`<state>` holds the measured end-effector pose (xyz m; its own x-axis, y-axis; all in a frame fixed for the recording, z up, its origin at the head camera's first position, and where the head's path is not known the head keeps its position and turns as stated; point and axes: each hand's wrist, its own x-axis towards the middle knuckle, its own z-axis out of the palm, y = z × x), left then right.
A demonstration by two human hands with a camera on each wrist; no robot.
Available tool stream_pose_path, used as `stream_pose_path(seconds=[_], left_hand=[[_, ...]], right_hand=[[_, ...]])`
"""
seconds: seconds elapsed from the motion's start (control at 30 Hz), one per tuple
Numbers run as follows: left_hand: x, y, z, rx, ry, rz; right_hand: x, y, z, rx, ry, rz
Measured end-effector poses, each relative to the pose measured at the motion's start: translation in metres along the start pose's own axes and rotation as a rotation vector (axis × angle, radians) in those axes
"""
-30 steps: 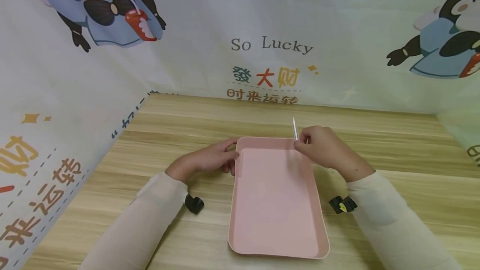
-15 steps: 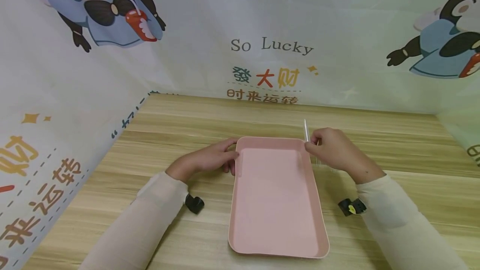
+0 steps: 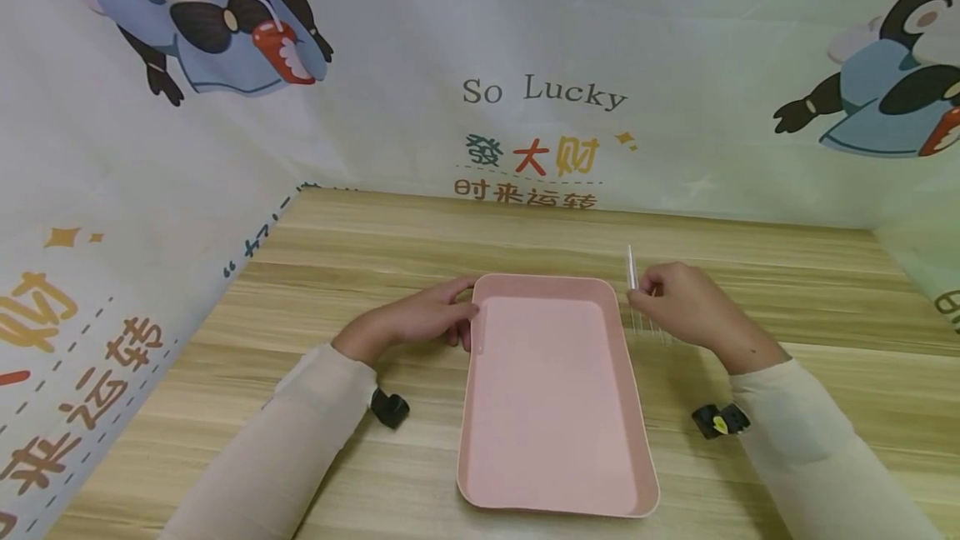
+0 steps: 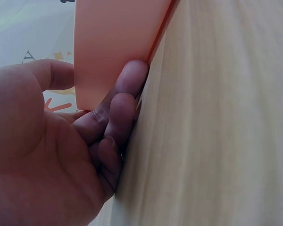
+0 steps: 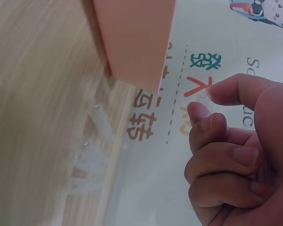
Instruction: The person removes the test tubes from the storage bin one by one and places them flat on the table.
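Note:
A pink rectangular tray (image 3: pixel 551 407) lies on the wooden table with nothing seen inside it. My left hand (image 3: pixel 423 315) holds its far left corner: the thumb lies at the rim, and the other fingers curl against the outer wall (image 4: pixel 113 42). Just right of the far right corner, my right hand (image 3: pixel 686 307) pinches a thin clear tube (image 3: pixel 632 265) between thumb and index finger; it points up and away. In the right wrist view that tube is barely visible. Beneath this hand, several clear tubes (image 5: pixel 89 157) lie on the table, partly hidden in the head view.
A printed cloth backdrop (image 3: pixel 390 107) rises behind the table (image 3: pixel 420 232) and along its left side. Black wrist devices (image 3: pixel 390 409) sit by both cuffs.
My right hand has moved right with the clear tube, from over the tray's far rim to beyond its right corner, uncovering tubes beneath. The left hand and tray have stayed put.

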<state>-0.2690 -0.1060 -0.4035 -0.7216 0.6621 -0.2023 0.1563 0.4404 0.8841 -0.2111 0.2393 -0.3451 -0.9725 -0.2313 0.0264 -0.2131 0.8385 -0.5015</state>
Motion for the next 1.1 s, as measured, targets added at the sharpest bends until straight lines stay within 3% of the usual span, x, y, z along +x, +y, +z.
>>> stream_pose_path(seconds=[0.77, 1.1], left_hand=[[0.002, 0.000, 0.000, 0.002, -0.006, 0.006], [0.000, 0.001, 0.001, 0.010, -0.007, 0.006]], right_hand=[[-0.012, 0.044, -0.004, -0.011, 0.010, 0.033], [-0.016, 0.061, -0.007, -0.027, -0.049, 0.072]])
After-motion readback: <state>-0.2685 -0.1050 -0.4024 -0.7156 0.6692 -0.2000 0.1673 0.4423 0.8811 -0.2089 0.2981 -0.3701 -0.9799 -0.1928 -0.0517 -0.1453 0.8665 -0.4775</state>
